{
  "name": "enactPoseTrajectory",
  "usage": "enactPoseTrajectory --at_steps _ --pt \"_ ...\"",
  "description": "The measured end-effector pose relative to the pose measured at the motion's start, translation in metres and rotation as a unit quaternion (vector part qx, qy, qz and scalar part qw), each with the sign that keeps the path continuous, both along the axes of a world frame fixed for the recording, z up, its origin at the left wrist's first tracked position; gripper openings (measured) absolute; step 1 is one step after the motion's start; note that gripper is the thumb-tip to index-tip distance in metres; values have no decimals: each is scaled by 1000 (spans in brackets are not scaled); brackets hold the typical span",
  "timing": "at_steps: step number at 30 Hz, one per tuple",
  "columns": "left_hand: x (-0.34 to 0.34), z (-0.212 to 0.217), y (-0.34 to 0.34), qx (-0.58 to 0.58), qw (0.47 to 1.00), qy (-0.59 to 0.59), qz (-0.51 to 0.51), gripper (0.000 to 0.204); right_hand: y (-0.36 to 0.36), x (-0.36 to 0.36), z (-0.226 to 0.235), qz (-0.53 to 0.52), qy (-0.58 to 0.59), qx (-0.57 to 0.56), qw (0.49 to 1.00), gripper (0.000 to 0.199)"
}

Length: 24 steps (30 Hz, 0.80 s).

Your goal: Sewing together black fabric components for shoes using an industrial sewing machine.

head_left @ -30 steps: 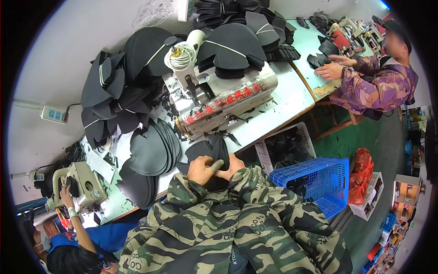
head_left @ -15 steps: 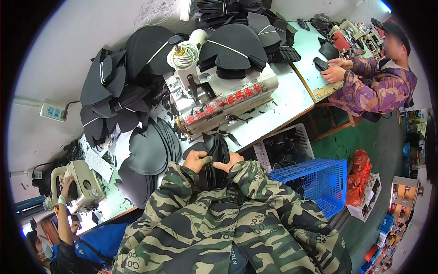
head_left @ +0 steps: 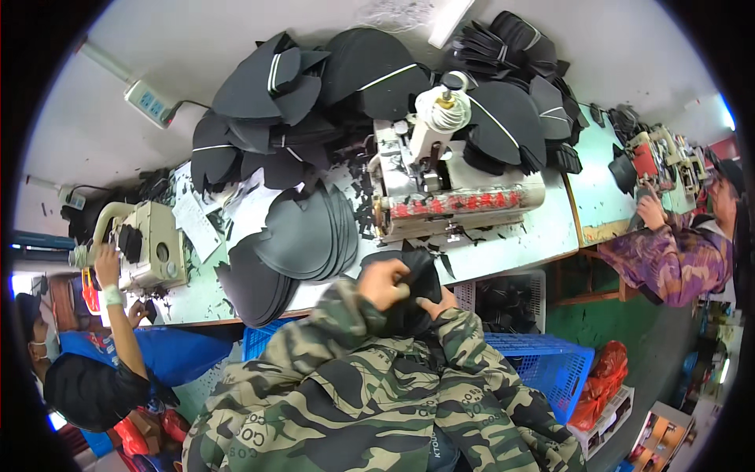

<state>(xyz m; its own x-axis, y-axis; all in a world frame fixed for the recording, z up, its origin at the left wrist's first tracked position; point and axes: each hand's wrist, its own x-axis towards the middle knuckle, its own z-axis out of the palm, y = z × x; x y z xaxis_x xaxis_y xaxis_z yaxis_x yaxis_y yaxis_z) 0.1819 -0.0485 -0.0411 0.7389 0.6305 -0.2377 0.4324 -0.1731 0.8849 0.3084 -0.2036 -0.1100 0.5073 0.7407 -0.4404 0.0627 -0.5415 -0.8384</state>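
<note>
In front of my chest, at the near edge of the table, is a small stack of thin, flexible black cut pieces (head_left: 425,277). My right hand (head_left: 442,304) grips it from the right, thumb lying across the near side. On the left, my left hand (head_left: 382,285) is closed with curled fingers at the stack's edge; its fingertips are partly hidden. Just beyond my hands stands an industrial sewing machine (head_left: 464,206) with a cone of white thread (head_left: 443,108). To its left, a fanned pile of rounded black pieces (head_left: 311,236) lies on the table.
Tied bundles of black pieces (head_left: 267,86) are heaped behind and left of the machine. A blue plastic crate (head_left: 543,366) and a white basket (head_left: 537,295) sit low on the right. One co-worker (head_left: 102,377) handles another machine (head_left: 157,248) at left; another (head_left: 676,252) sits far right.
The view has swung, so the table sits further right. My left hand has lifted and curled over the black pieces, which now bend; before, both hands held them upright between the thumbs.
</note>
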Motion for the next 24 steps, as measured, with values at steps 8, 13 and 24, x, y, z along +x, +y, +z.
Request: enactPoseTrajectory --at_steps 8,13,24 --pt "-290 23 140 48 927 15 372 27 -5 22 47 -11 189 112 976 45" --pt "-372 -73 131 484 757 353 261 49 5 2 43 -45 380 181 906 52" --pt "-40 -3 12 334 935 114 -43 35 -22 -7 -15 -85 180 18 980 40"
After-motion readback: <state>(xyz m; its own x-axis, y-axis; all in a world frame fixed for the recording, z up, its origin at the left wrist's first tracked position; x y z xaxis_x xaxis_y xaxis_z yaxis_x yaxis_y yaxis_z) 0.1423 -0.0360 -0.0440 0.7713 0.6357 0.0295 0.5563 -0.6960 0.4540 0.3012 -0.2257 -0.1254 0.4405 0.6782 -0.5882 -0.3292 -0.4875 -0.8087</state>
